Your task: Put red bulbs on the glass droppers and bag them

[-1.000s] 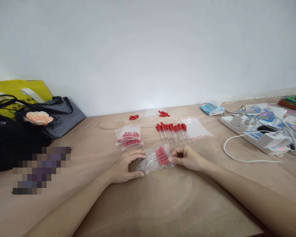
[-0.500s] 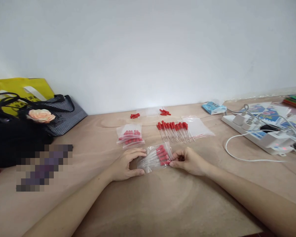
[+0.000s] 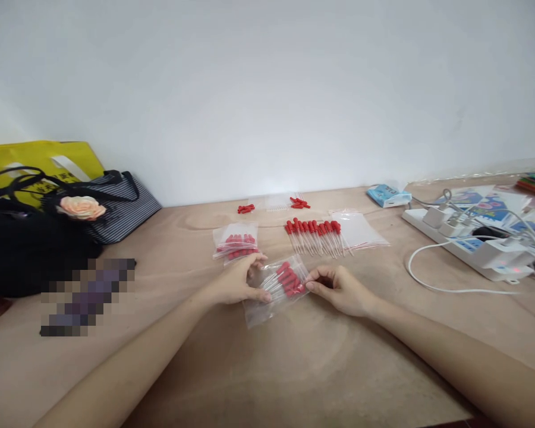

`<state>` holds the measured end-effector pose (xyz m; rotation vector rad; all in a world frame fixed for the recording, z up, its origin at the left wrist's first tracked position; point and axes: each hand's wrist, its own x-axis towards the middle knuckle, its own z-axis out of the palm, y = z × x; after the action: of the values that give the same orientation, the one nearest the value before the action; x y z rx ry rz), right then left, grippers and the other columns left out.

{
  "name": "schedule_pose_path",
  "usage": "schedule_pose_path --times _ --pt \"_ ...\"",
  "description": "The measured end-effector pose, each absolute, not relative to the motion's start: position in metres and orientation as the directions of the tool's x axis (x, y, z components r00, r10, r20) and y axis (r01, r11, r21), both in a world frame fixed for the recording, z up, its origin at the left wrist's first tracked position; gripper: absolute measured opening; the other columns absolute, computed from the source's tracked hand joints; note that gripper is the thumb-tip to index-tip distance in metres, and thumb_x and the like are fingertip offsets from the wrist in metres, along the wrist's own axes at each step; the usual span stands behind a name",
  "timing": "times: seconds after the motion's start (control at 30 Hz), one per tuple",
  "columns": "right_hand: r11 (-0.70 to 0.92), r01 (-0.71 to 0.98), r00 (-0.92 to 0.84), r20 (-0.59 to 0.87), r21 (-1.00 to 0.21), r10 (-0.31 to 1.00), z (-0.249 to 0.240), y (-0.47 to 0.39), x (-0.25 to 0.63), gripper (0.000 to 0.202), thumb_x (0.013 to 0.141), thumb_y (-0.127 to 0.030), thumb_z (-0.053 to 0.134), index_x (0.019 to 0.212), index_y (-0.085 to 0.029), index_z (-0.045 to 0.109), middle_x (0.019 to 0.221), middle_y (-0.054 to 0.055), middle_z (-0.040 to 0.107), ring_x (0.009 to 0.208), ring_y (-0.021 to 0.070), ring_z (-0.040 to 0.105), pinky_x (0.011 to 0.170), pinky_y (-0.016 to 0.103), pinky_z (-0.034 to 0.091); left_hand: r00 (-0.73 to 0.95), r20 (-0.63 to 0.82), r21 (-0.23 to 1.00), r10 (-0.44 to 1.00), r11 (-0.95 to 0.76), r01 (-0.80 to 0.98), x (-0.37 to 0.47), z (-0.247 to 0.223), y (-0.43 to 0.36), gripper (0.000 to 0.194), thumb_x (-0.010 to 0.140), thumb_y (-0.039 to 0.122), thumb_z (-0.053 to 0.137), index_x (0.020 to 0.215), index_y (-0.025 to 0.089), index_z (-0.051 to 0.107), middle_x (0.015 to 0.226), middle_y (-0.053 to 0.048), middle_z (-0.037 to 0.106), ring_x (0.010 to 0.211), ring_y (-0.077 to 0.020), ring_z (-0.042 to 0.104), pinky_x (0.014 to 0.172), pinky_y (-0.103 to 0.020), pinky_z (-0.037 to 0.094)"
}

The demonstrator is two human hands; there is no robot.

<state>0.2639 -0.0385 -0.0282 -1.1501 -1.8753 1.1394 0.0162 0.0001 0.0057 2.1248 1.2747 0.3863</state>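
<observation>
A clear zip-lock bag (image 3: 261,314) lies tilted on the table, holding several droppers with red bulbs (image 3: 289,280) and clear tubes. My right hand (image 3: 339,290) pinches the bag's right edge between thumb and fingertips, beside the bulbs. My left hand (image 3: 236,282) is at the bag's left part, its thumb over the tubes and its fingers curved apart near the upper edge. Just behind are filled bags (image 3: 236,238) with red-bulbed droppers. A row of loose droppers (image 3: 314,229) lies behind my right hand, next to flat zip-lock bags (image 3: 361,229).
Red rubber bulbs (image 3: 246,208) and more bulbs (image 3: 300,203) flank clear tubes near the wall. On the right sit a white power strip (image 3: 468,246) with cables and a blue tissue pack (image 3: 389,195). A striped bag (image 3: 120,208) and yellow bag (image 3: 78,154) stand left.
The bag has turned, its left end swinging toward me. My left hand has shifted slightly up and right, with its thumb now over the tubes. My right hand still pinches the right edge.
</observation>
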Motion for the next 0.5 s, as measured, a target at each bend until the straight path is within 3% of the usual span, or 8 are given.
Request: schedule_pose_path --times 0.07,0.17,0.27,0.4,0.5 --pt "0.188 0.3 -0.358 0.072 -0.935 0.931 -0.032 -0.038 0.26 0.017 0.075 -0.033 0.057 0.073 -0.017 0.058 0.065 0.0 0.058 0.059 0.0111 0.051 0.055 0.024 0.039 0.472 -0.191 0.62 0.861 -0.268 0.738 0.024 0.009 0.006 0.078 0.043 0.043 0.078 0.11 0.018 0.046 0.097 -0.005 0.056 0.074 -0.0172 0.055 0.059 -0.026 0.043" --pt "0.123 0.174 -0.304 0.065 -0.977 0.95 -0.04 -0.036 0.256 0.022 0.07 -0.036 0.062 0.071 -0.017 0.051 0.064 0.0 0.059 0.06 0.0119 0.054 0.055 0.025 0.041 0.498 -0.329 0.628 0.802 -0.209 0.75 0.035 0.014 0.012 0.058 0.043 0.045 0.077 0.088 0.015 0.054 0.078 -0.001 0.058 0.068 -0.0164 0.054 0.055 -0.023 0.039" --pt "0.153 0.08 -0.325 0.119 -0.985 0.938 -0.046 -0.035 0.253 0.025 0.069 -0.035 0.064 0.074 -0.018 0.046 0.064 -0.002 0.056 0.057 0.0097 0.052 0.054 0.024 0.041 0.509 -0.323 0.737 0.798 -0.126 0.664 0.045 0.015 0.011 0.05 0.047 0.042 0.075 0.083 0.015 0.053 0.076 0.0 0.059 0.07 -0.0161 0.055 0.058 -0.023 0.039" --pt "0.22 0.021 -0.359 0.198 -0.975 0.912 -0.045 -0.036 0.252 0.035 0.07 -0.032 0.065 0.094 -0.02 0.043 0.075 -0.003 0.052 0.058 0.0076 0.048 0.056 0.024 0.04 0.504 -0.351 0.864 0.789 0.066 0.498 0.052 0.013 0.004 0.047 0.046 0.033 0.077 0.083 0.014 0.054 0.07 0.002 0.059 0.062 -0.0136 0.055 0.058 -0.025 0.042" --pt "0.222 0.008 -0.355 0.205 -0.975 0.912 -0.042 -0.038 0.252 0.042 0.069 -0.033 0.065 0.101 -0.021 0.041 0.075 -0.003 0.05 0.062 0.0085 0.048 0.059 0.025 0.041 0.539 -0.303 0.922 0.786 0.099 0.374 0.041 0.019 -0.003 0.04 0.051 0.029 0.076 0.083 0.014 0.058 0.071 0.0 0.062 0.063 -0.014 0.058 0.062 -0.026 0.045"
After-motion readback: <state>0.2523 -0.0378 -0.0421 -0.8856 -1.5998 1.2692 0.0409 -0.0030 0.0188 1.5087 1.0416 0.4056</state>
